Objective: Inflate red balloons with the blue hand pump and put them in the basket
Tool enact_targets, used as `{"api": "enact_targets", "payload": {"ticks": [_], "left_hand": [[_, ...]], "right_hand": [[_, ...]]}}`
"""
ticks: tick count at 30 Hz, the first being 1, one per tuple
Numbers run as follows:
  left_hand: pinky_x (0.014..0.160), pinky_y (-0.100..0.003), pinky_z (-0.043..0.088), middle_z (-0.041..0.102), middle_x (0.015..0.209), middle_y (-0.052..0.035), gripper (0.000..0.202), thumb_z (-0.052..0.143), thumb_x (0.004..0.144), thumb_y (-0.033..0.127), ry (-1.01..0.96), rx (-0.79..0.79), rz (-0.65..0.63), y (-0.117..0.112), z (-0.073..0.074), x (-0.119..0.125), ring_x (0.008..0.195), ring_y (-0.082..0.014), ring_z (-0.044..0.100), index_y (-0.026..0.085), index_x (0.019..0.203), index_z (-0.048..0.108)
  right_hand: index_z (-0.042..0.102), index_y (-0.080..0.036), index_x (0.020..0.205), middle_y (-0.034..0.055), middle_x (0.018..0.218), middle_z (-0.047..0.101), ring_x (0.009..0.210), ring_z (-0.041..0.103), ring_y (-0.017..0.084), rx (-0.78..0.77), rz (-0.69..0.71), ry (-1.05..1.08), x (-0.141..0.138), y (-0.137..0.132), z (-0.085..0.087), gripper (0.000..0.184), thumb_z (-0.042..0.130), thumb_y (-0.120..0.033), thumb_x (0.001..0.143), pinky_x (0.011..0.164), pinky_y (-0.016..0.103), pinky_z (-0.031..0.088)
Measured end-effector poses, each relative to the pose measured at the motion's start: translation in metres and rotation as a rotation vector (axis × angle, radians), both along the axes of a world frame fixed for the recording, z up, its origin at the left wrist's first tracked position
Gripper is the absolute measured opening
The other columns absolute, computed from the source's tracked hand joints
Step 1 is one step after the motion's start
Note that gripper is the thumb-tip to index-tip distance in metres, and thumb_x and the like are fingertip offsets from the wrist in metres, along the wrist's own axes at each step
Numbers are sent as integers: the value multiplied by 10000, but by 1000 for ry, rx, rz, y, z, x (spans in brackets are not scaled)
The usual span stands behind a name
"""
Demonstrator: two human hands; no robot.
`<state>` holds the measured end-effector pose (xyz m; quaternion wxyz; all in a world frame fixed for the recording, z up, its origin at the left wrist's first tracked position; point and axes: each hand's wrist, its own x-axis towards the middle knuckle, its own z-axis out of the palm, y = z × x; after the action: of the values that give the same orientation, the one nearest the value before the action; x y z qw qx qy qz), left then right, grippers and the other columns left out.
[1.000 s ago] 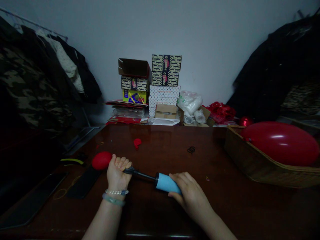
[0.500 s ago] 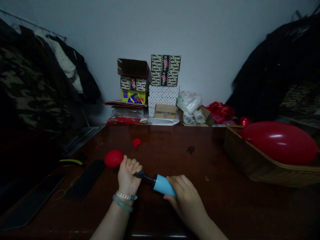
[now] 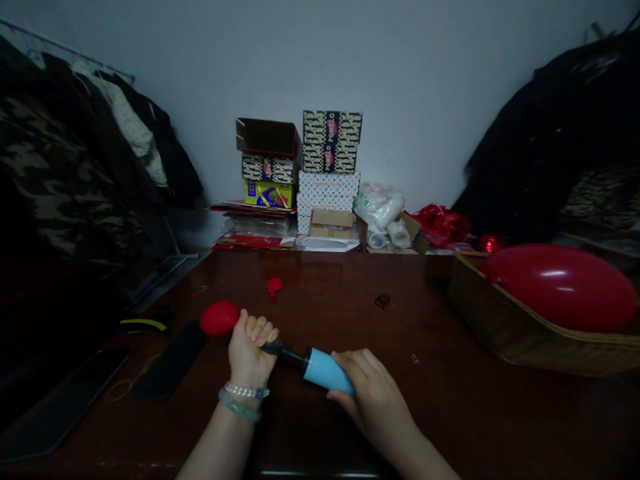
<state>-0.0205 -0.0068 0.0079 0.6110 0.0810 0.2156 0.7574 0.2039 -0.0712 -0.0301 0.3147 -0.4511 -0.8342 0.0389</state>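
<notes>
A small, partly filled red balloon (image 3: 220, 318) sticks out to the left of my left hand (image 3: 253, 347). That hand is closed round the balloon's neck and the black end of a balloon pump, so the join between them is hidden. To the right, a thin black rod runs from the black end into the pump's light blue barrel (image 3: 327, 371). My right hand (image 3: 373, 393) is wrapped over the barrel's far end. The balloon pump is held tilted above the brown table (image 3: 340, 280).
A wicker basket (image 3: 540, 347) with a big red balloon (image 3: 560, 287) stands at the right. Flat red balloons (image 3: 274, 288) and a dark cord (image 3: 383, 301) lie farther back. Dark phone-like slabs (image 3: 170, 363) lie at the left. Stacked boxes (image 3: 330, 143) stand against the wall.
My left hand has shifted slightly left with the red balloon and the pump's black end. The blue barrel and my right hand stay almost where they were.
</notes>
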Motion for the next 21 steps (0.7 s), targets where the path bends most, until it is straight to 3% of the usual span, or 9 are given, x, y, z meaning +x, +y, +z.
{"api": "enact_targets", "payload": {"ticks": [4, 8, 21], "left_hand": [[378, -205, 249, 253, 430, 88, 437, 532, 853, 175, -32, -5, 59, 6, -2, -19, 320, -44, 261, 198, 556, 213], [374, -203, 240, 260, 425, 86, 407, 497, 845, 133, -64, -21, 72, 9, -4, -23, 317, -44, 259, 197, 555, 219], [375, -200, 238, 223, 446, 93, 440, 550, 835, 166, -43, -39, -14, 0, -9, 12, 325, -41, 242, 200, 561, 207]], "right_hand": [[539, -178, 1262, 119, 1112, 656, 977, 606, 269, -32, -4, -42, 8, 6, 7, 523, 738, -264, 786, 851, 436, 524], [562, -173, 1230, 120, 1119, 660, 996, 613, 269, -44, -3, -53, 12, 9, 11, 487, 739, -254, 784, 893, 446, 511], [571, -164, 1193, 125, 1092, 664, 951, 624, 287, 19, -38, -5, -5, -3, 1, 473, 737, -163, 750, 862, 454, 530]]}}
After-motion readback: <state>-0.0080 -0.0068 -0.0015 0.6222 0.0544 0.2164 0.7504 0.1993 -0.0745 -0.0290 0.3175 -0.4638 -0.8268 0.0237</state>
